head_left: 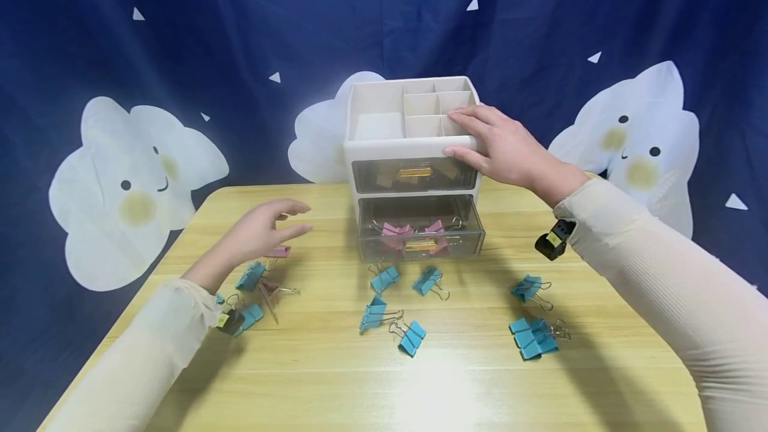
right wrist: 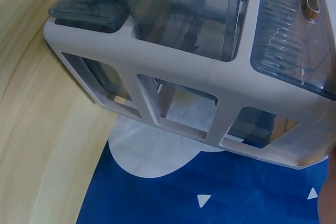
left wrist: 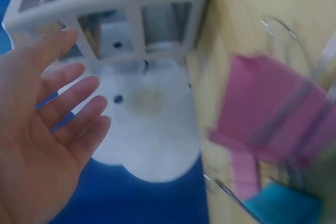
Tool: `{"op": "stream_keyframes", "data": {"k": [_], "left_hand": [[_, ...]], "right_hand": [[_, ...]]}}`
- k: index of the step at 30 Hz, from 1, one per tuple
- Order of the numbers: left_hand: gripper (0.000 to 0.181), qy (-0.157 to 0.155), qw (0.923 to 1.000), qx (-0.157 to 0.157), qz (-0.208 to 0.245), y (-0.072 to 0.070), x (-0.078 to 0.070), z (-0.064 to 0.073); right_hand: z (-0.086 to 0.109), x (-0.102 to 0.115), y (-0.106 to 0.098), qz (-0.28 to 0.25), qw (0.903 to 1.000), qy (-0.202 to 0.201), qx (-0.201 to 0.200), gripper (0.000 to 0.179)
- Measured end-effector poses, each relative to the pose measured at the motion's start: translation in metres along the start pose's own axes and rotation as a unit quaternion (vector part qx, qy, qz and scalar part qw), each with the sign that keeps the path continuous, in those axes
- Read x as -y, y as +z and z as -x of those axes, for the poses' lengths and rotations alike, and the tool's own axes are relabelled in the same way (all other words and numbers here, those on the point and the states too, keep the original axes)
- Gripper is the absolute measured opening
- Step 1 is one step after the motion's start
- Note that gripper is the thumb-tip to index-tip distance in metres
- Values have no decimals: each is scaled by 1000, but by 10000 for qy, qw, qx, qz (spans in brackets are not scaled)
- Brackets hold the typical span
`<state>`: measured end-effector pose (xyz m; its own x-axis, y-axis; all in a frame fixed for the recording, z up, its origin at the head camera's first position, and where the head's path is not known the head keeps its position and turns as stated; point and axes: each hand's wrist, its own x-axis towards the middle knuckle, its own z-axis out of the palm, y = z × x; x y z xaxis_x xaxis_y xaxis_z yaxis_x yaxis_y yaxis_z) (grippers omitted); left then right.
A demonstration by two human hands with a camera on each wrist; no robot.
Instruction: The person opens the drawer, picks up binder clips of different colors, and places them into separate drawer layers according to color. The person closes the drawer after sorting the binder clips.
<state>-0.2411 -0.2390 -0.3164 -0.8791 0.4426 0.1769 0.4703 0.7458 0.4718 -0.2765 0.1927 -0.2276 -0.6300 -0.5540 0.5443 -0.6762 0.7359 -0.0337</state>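
A white desktop organizer [head_left: 414,147] stands at the table's far side; the drawer [head_left: 422,245] below its top one is pulled out, with pink binder clips [head_left: 399,231] inside. My right hand [head_left: 507,145] rests on the organizer's top right corner, fingers extended over the small compartments and thumb along the front edge. In the air above the left cluster of binder clips, my left hand [head_left: 257,232] has its fingers loosely extended and holds nothing. Close beneath it lie a pink binder clip [left wrist: 273,108] and a teal one [head_left: 251,275].
Several teal binder clips [head_left: 411,337] are scattered in front of the drawer. Others [head_left: 533,339] lie at the right, under my right forearm. The top drawer [head_left: 414,175] is closed, with a gold handle. A dark blue curtain [head_left: 420,19] hangs behind the table [head_left: 324,379].
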Motion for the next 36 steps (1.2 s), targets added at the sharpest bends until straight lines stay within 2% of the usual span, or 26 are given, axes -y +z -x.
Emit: {"op": "stream_keyframes", "data": {"k": [3, 10, 14, 20, 26, 36], "left_hand": [[58, -184, 9998, -99, 18, 3, 14, 3], [66, -905, 9955, -224, 163, 13, 42, 12], [69, -1152, 9932, -110, 144, 18, 54, 17], [74, -1364, 9903, 198, -165, 26, 69, 20], [85, -1673, 9853, 321, -103, 35, 78, 22], [90, -1936, 9788, 343, -575, 39, 77, 20]], "right_hand": [[0, 0, 0, -23, 10000, -13, 0, 58], [0, 1, -1, -56, 10000, -12, 6, 58], [0, 0, -1, -33, 10000, 27, 9, 59], [0, 0, 0, -10, 10000, 5, -31, 59], [0, 0, 0, -35, 10000, -25, -56, 59], [1, 0, 1, -31, 9999, -41, -90, 58]]}}
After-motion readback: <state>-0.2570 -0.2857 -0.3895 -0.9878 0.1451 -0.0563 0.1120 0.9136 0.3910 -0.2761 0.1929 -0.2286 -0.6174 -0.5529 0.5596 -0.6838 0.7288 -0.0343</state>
